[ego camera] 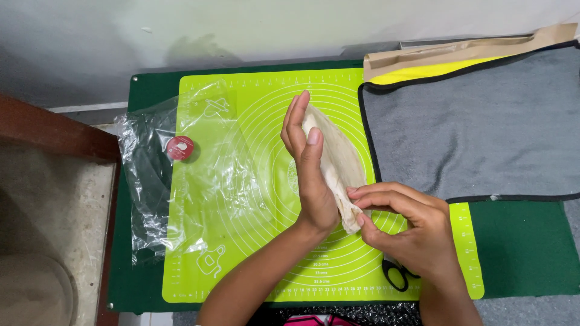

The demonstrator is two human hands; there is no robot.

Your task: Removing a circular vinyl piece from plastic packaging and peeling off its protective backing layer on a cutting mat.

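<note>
My left hand [308,175] stands upright over the lime-green silicone mat [241,265], fingers straight, its palm pressed flat against a pale, folded flatbread [338,163]. My right hand [405,226] pinches the flatbread's lower end between thumb and fingers. The flatbread is held on edge above the mat, between both hands. Black scissor handles [396,274] lie on the mat under my right wrist, partly hidden.
A crumpled clear plastic bag [157,187] with a round red sticker [180,148] lies on the mat's left side. A grey towel with black trim [483,127] lies at the right, over yellow and brown sheets. Dark green cloth [525,247] covers the table. A wooden ledge [54,133] is at the left.
</note>
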